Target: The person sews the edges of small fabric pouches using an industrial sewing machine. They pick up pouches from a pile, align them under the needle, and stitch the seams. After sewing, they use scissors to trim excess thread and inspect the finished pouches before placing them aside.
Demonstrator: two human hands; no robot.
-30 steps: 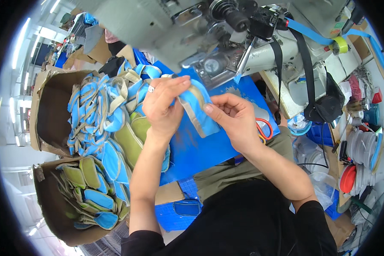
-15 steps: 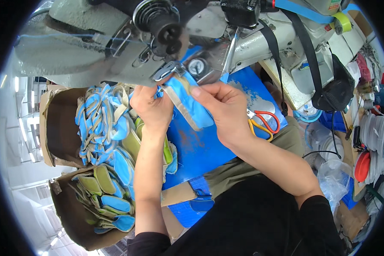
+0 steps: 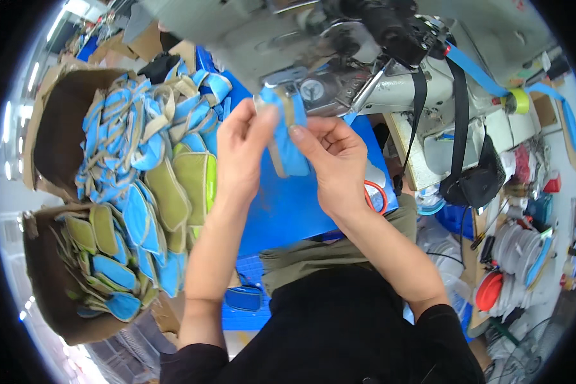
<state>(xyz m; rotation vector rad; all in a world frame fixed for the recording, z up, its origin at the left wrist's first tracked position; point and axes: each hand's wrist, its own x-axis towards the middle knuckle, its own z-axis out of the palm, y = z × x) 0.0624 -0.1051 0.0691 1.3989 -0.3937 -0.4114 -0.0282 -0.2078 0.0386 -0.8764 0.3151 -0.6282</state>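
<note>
A blue fabric piece with beige edging (image 3: 290,152) hangs in front of the sewing machine's needle area (image 3: 307,89), its far end by the metal foot. My left hand (image 3: 240,150) pinches its left edge between thumb and fingers; the thumb is slightly blurred. On the other side my right hand (image 3: 336,160) grips the right edge, thumb on top and fingers curled beneath. Whether the far end lies under the foot cannot be made out. Red-handled scissors (image 3: 381,198) show partly beside my right wrist, on the blue work surface (image 3: 278,214).
To the left, a cardboard box (image 3: 57,137) stands by a heap of blue and beige strips (image 3: 131,131). Nearer, another box (image 3: 45,281) holds green and blue padded pieces (image 3: 112,269). Black straps (image 3: 459,128) and a blue ribbon (image 3: 477,73) hang at the right.
The whole view has shifted, showing more of the boxes on the left. My left thumb now rests visibly on the fabric's left edge. My right forearm covers more of the scissors.
</note>
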